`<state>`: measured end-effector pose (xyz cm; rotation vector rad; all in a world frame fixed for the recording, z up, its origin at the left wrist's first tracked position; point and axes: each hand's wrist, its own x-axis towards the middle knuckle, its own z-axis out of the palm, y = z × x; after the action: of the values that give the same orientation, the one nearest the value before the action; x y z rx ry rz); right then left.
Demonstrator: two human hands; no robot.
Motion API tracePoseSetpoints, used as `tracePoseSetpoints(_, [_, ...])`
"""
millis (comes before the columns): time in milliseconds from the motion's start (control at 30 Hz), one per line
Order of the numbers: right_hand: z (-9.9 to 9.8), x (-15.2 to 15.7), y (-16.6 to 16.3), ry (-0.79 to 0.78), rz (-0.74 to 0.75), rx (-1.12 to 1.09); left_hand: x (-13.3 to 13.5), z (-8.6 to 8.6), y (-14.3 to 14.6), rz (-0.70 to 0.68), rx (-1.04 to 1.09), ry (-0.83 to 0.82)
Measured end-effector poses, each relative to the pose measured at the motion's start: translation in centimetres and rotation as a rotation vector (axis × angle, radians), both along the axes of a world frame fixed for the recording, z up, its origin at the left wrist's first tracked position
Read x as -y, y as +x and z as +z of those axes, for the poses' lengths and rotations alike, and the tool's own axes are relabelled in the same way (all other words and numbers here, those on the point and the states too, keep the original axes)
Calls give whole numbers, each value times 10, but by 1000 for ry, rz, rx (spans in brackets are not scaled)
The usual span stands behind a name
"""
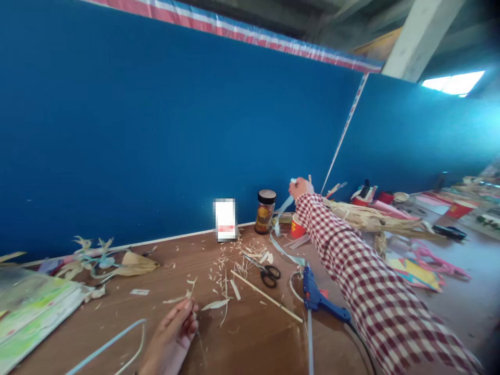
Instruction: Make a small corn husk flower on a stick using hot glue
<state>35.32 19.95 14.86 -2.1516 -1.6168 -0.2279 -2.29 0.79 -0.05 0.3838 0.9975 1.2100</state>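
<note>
My left hand (pixel 174 333) rests low near the table's front edge, fingers pinched together on a thin pale straw sliver (pixel 191 291). My right arm in a red-and-white checked sleeve reaches far forward. My right hand (pixel 300 187) is closed on a light blue ribbon strip (pixel 283 208) lifted above the table beside a red cup (pixel 297 227). The ribbon trails down to the table. Black-handled scissors (pixel 265 271), a long thin stick (pixel 265 295) and a blue glue gun (pixel 318 297) lie between my hands.
A dark-lidded jar (pixel 265 211) and a white card (pixel 225 220) stand by the blue wall. Straw scraps litter the brown table (pixel 242 344). Straw flowers (pixel 97 258) and a green board (pixel 35 307) lie left. Dried husks (pixel 375 219), cups and coloured papers crowd the right.
</note>
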Motion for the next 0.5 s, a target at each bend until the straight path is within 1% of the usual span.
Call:
tracePoseSetpoints(67, [9,-4,8,158,-73,-4,0,1,0,-3,2,9])
tracePoseSetpoints(167, [21,-5,19,371,-115,0,1,1,1,10,6,15])
tracePoseSetpoints(233, [29,-4,27,471,-124,6,0,1,2,16,9,9])
tracePoseSetpoints(267, [35,-4,31,488,-126,9,0,1,3,20,10,7])
tracePoseSetpoints(333, [48,-6,40,457,-119,7,0,1,3,23,10,8])
tracePoseSetpoints(400, [59,-11,48,348,-85,-3,0,0,3,29,4,15])
tracePoseSetpoints(467, [64,-15,54,217,-14,-17,0,0,3,32,-1,17])
tracePoseSetpoints(500, [63,-16,55,162,30,-24,0,0,3,32,-3,16])
